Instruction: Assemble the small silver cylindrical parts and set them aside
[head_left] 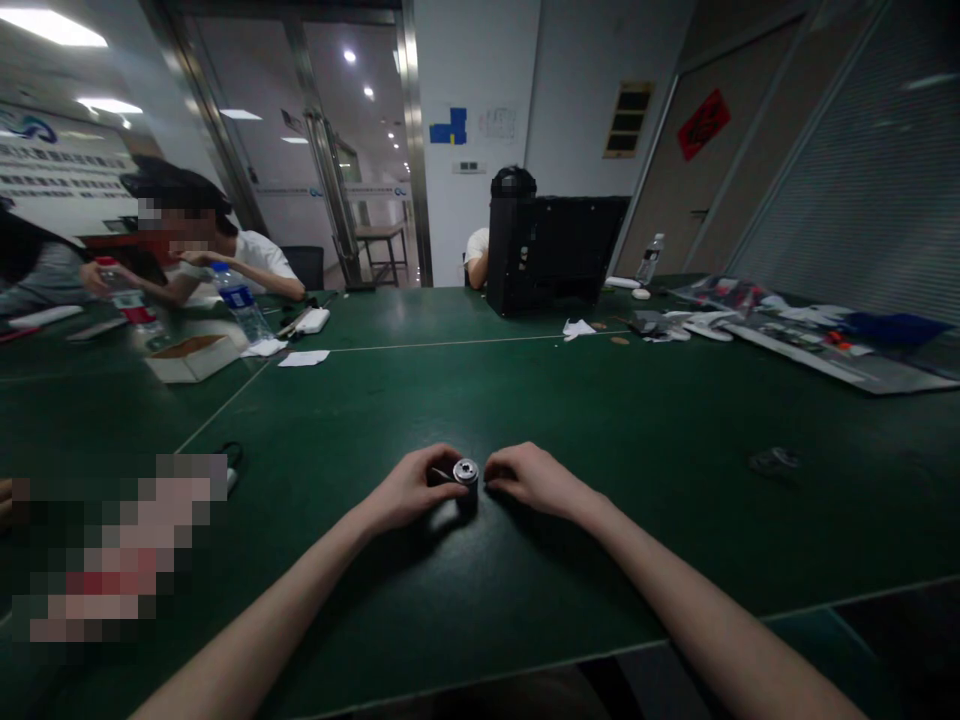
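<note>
A small upright cylinder (466,472) with a round metal top and dark sides stands on the green table; it looks like a small motor, but its exact kind is unclear. My left hand (420,483) closes on it from the left, thumb in front and fingers behind. A thin pale strip shows between that thumb and forefinger. Just right of the cylinder, my right hand (527,472) rests low with its fingers curled and drawn together, a narrow gap away. Whether anything is in those fingertips is hidden.
On the right lies a small dark object (776,460). A black computer-like box (559,255) stands at the far side, with a littered board (847,345) to its right. At left are a shallow white box (193,360), a blue-capped bottle (240,305) and seated people.
</note>
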